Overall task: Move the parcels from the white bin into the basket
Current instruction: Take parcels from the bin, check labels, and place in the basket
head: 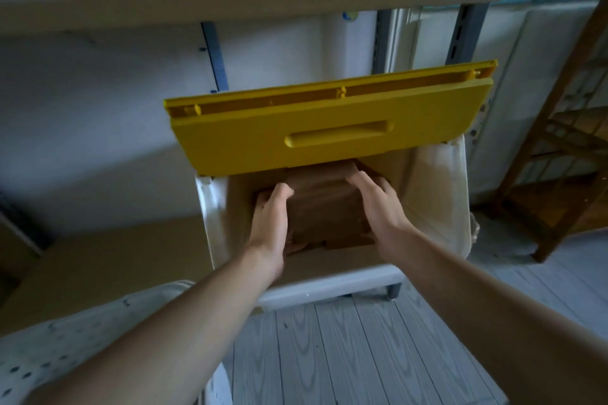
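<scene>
Parcel [324, 207] between both hands' grip

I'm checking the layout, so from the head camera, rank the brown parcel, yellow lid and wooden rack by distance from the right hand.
1. Brown parcel, under the right hand, inside the bin.
2. Yellow lid, raised just behind.
3. Wooden rack, far right.

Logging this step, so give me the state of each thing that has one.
Yellow plastic lid: raised open.
White plastic bin: open, parcels inside.
Brown paper parcel: in the bin, held at both sides.
Left hand: on parcel's left edge.
Right hand: on parcel's right edge.
</scene>
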